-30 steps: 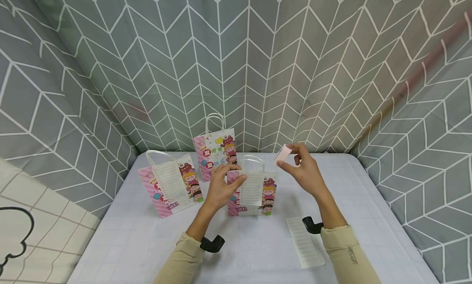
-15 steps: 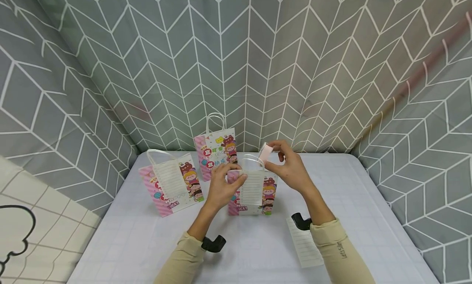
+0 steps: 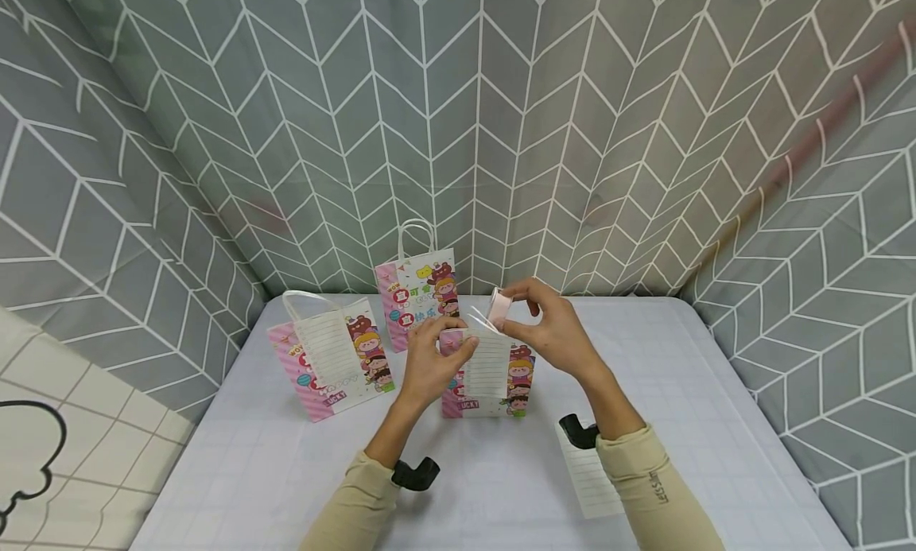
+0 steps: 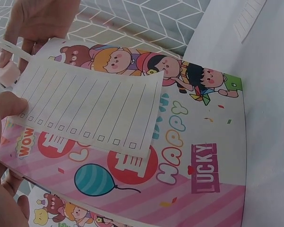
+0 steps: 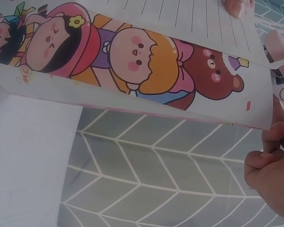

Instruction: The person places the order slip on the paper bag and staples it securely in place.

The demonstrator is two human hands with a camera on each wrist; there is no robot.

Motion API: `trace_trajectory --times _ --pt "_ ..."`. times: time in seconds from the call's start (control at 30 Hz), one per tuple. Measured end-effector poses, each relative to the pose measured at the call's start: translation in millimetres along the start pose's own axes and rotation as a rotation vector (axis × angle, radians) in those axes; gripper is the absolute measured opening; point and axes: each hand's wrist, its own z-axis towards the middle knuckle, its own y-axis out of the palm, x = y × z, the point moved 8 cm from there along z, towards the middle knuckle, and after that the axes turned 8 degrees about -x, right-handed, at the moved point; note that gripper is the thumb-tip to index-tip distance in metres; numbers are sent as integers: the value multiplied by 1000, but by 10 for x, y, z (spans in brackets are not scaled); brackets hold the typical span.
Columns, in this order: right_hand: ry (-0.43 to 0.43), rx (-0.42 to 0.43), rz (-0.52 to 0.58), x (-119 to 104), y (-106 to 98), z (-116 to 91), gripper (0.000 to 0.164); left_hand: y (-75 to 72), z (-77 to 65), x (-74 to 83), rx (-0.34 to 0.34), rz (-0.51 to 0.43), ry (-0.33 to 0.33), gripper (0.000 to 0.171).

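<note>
In the head view my left hand grips the top left of a pink and white cartoon gift bag, which stands upright at the middle of the table. Its thumb presses a lined checklist sheet against the bag's front, fingers behind. My right hand pinches a small pale pink stapler between thumb and fingers, right at the bag's top edge beside the sheet. The bag's white handle leans to the left of the stapler. In the right wrist view the stapler is partly cut off.
A second gift bag with a lined sheet on its front stands tilted at the left. Another gift bag stands behind. A loose lined sheet lies under my right forearm. A patterned curtain borders the table's back.
My right hand has moved left and in with the stapler, from beside the bag to its top edge, and the bag's handle has tipped. My left hand has stayed in place.
</note>
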Motion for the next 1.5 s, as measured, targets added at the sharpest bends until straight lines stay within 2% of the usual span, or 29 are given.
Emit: trace_trajectory --times 0.4,0.6,0.93,1.23,1.5 --pt "-7 -13 -40 -38 35 20 31 -1 13 5 12 19 12 22" --pt "-2 -35 -41 -88 60 25 31 3 15 19 16 27 35 22" --pt "19 -61 -51 -128 90 42 32 7 21 -2 26 23 30 21" --pt "0 -97 -122 -200 138 76 32 -1 28 8 41 24 43 21" --pt "50 -135 -150 -136 150 58 51 1 25 23 32 23 48 21"
